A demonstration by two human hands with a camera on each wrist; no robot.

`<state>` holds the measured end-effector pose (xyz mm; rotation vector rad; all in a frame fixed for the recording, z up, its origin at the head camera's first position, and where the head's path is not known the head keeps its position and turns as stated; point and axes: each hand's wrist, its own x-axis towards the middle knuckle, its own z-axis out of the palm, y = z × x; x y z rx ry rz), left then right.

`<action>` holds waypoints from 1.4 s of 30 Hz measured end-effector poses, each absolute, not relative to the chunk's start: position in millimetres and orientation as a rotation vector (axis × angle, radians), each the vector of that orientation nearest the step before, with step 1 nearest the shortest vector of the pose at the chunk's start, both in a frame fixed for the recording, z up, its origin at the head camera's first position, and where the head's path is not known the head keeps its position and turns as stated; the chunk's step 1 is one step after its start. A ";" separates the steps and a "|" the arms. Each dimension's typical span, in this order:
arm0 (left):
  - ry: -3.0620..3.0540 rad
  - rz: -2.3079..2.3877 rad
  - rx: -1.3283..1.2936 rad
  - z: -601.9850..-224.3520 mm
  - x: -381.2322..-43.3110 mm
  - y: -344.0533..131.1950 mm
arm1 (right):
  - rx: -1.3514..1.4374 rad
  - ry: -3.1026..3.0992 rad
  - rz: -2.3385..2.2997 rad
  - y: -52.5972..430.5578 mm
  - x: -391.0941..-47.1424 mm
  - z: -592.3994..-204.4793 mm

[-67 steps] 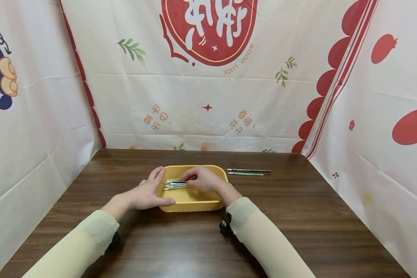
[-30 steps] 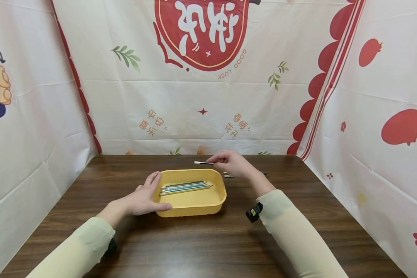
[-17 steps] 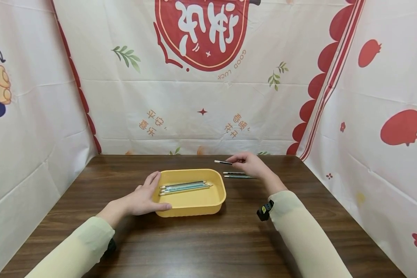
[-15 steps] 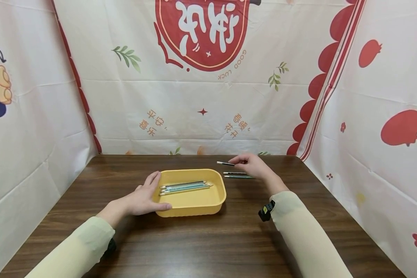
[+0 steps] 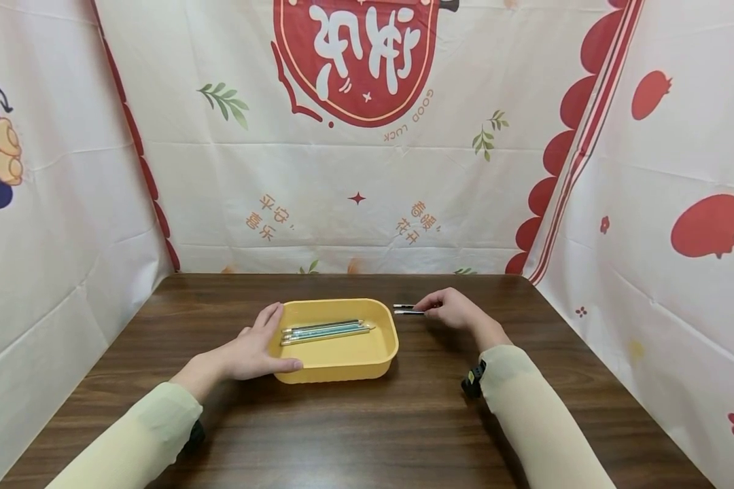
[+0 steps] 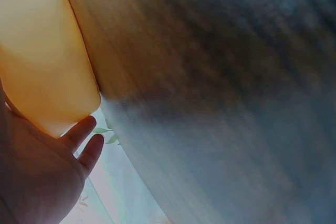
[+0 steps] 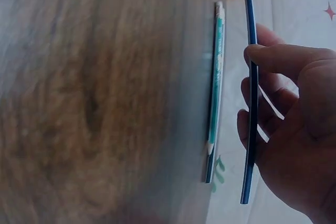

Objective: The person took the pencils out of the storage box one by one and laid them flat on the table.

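A yellow plastic basket (image 5: 342, 373) sits mid-table with several pencils (image 5: 327, 333) lying side by side in it. My left hand (image 5: 251, 348) rests on its left end, thumb over the near rim and extended fingers along the far-left corner. In the left wrist view, two straight fingers (image 6: 91, 153) show by the basket's corner. To the right of the basket, my right hand (image 5: 455, 310) pinches a dark blue pencil (image 7: 251, 85) between thumb and fingers, low over the table. Close beside it lie a green pencil (image 7: 216, 77) and a dark pencil (image 7: 209, 169), partly hidden behind the green one.
The brown wooden table (image 5: 342, 435) reaches back to a printed white cloth (image 5: 355, 170), which also hangs along both sides. A black wrist camera (image 5: 472, 380) is strapped at the right sleeve.
My right hand has taken the dark blue pencil out of the basket, carried it right along the far side, and lowered it beside the two pencils on the table. My left hand stays at the basket.
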<state>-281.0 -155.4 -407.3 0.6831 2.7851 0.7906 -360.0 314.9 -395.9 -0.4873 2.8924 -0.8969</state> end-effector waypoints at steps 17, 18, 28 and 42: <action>2.798 0.778 0.695 -406.6 -282.1 -155.4 | -0.482 2.894 -0.799 319.2 -364.8 -411.9; 2.799 0.778 0.697 -406.5 -282.3 -155.5 | -0.471 2.896 -0.807 318.5 -365.1 -412.1; 2.795 0.783 0.695 -408.8 -283.4 -155.6 | -0.428 2.919 -0.772 316.1 -366.3 -413.7; 2.793 0.784 0.692 -409.0 -284.2 -156.3 | -0.428 2.931 -0.765 313.3 -366.4 -412.1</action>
